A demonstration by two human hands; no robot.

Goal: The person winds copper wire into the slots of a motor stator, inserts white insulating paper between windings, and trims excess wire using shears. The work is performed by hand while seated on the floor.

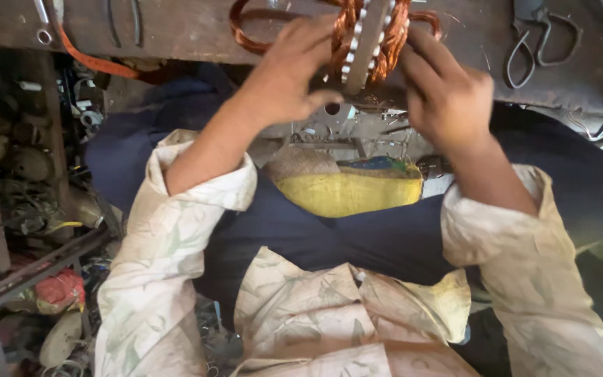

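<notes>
A: Showing at the top of the view, a stator stands on edge on the tabletop, copper coils bulging from both faces.

B: Where are the hands?

A: Left hand presses against the left face, fingers curled on the coil, thumb under the core. Right hand closes on the right face, fingers bent into the wire. Both grips are pressed onto the winding, not spread.

B: How far along is the work?

A: Judging by the picture, coils already sit in the core; one copper loop hangs loose at left, so shaping seems unfinished.

B: Anything else nearby?

A: A yellow cloth lies on the lap, pliers at upper right, a spanner at upper left.
</notes>
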